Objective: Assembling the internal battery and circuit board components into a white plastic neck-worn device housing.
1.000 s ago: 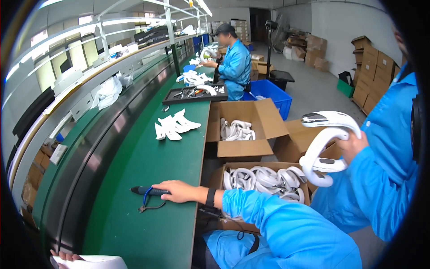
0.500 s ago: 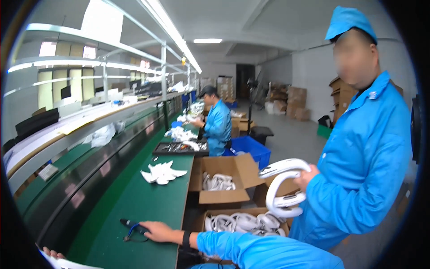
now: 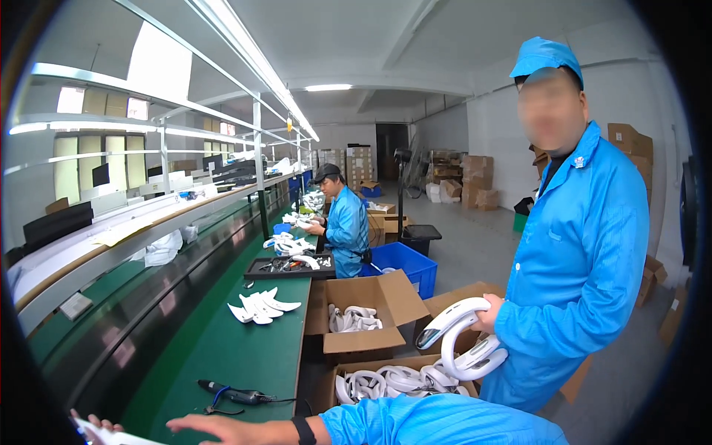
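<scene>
Head view: right hand [image 3: 211,428] lies flat, fingers spread, on the green tabletop [image 3: 222,348] just near of a slim screwdriver [image 3: 236,393]. It looks light, stiff; grip its barrel mid-length. Left hand [image 3: 93,426] pinches a white part [image 3: 111,436].

The right hand [image 3: 211,428] lay flat and palm down at the bottom edge, fingers spread and pointing left, holding nothing. Its forearm ran in from the right in a bright blue sleeve, a dark band at the wrist. Only the fingertips of the left hand [image 3: 96,426] showed at the lower left corner; its grip could not be told.
</scene>
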Tool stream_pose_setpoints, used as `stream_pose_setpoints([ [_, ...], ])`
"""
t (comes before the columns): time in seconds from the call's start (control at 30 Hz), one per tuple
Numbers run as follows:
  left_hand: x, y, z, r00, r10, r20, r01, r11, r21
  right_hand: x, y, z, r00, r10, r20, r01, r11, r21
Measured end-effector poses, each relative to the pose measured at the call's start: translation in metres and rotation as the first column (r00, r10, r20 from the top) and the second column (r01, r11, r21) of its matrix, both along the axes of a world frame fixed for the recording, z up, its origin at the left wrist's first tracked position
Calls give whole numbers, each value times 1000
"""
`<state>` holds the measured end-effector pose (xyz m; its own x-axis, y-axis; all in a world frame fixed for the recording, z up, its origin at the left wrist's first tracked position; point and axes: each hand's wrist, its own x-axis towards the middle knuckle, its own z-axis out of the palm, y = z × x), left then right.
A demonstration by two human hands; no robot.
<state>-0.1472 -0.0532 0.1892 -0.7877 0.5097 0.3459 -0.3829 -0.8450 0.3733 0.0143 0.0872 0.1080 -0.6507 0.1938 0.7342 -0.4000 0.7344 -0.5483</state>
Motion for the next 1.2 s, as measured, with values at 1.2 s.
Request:
stream_pose_setpoints([
  [1.2,33,5,10,905,-263,-335,141,927,-347,-31,-30,-6,978,196,-68,-201,977,-76],
])
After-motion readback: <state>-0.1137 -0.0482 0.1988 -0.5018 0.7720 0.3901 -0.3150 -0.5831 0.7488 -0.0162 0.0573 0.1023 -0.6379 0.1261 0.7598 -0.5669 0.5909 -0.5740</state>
